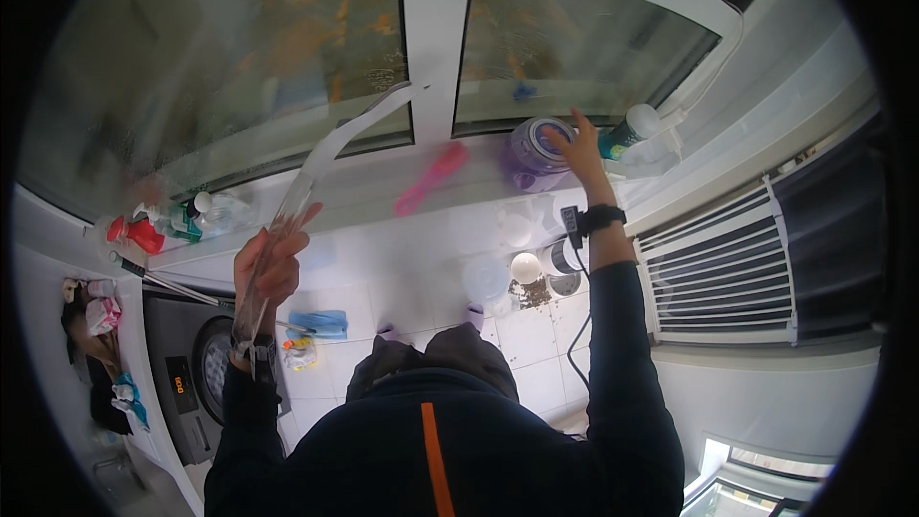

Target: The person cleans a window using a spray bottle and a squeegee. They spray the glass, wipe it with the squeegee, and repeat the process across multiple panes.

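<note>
My left hand [276,266] is closed around a long clear plastic piece [294,205] with a pale, curved upper end that reaches up across the window frame [434,36]; its exact kind is unclear. On the right, my right hand [580,147] has its fingers apart at the lid of a purple-tinted jar [538,147], which stands on the windowsill [359,190]. Whether the fingertips touch the lid cannot be told. A pink brush [431,179] lies on the sill between the two hands. Just right of my right hand is a green bottle with a white cap [632,131].
Bottles, one a red-topped sprayer [136,233], stand at the sill's left end. Below are a washing machine [183,373], a blue mop head [319,324], bowls [526,268] and scattered brown bits on the tiles. A white barred gate [718,266] is at right.
</note>
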### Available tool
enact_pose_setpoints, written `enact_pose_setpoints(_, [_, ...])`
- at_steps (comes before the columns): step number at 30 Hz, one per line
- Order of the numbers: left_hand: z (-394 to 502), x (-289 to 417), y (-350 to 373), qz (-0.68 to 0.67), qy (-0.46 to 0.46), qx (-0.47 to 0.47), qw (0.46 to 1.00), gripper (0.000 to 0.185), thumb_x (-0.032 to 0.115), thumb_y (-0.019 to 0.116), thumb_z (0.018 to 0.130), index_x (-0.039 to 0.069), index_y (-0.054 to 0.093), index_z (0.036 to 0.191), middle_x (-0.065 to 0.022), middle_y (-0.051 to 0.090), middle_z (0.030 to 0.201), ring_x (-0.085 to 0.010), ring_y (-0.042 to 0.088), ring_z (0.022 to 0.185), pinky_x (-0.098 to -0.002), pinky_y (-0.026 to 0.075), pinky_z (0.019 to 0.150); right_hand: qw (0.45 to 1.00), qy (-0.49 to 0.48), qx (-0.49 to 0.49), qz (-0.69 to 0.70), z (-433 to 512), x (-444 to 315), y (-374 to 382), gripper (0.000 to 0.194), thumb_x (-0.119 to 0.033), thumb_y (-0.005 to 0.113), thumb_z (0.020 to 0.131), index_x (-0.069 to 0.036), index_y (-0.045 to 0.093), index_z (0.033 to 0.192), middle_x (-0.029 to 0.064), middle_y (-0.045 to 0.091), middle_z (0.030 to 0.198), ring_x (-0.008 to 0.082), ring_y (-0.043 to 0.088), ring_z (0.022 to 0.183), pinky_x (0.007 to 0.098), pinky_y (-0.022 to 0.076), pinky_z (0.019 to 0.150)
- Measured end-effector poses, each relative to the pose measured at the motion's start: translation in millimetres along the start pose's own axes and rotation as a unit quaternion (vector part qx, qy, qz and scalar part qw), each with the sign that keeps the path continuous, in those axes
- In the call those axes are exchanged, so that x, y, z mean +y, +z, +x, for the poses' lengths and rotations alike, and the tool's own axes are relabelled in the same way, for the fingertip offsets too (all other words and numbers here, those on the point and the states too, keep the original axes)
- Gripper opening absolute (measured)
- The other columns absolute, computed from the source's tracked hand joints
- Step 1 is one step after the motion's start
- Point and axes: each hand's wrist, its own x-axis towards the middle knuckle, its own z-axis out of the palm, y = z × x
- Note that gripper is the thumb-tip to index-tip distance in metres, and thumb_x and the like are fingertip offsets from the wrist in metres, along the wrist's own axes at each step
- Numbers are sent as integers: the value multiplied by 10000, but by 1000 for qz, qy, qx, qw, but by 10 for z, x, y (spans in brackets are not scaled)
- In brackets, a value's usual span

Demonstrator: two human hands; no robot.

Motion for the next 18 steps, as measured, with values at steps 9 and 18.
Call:
enact_pose_setpoints(9, [-315, -165, -115, -38, 55, -40, 997, 733, 259, 393, 1075, -40, -73, 1556, -84, 518, 975, -50, 463, 462, -196, 420, 359, 954, 225, 24, 199, -559, -122, 562, 928, -542, 797, 784, -29, 387, 1440, 182, 561, 1326, 297, 617, 1088, 443, 523, 856])
enact_pose_setpoints(18, [-442, -57, 65, -47, 66, -56, 995, 740, 259, 399, 1076, -31, -81, 1559, -61, 504, 946, -46, 448, 459, -184, 419, 364, 912, 305, -56, 268, -1031, -1112, 1214, 1042, -558, 799, 787, -115, 217, 1528, 174, 427, 1452, 344, 547, 1222, 544, 541, 846])
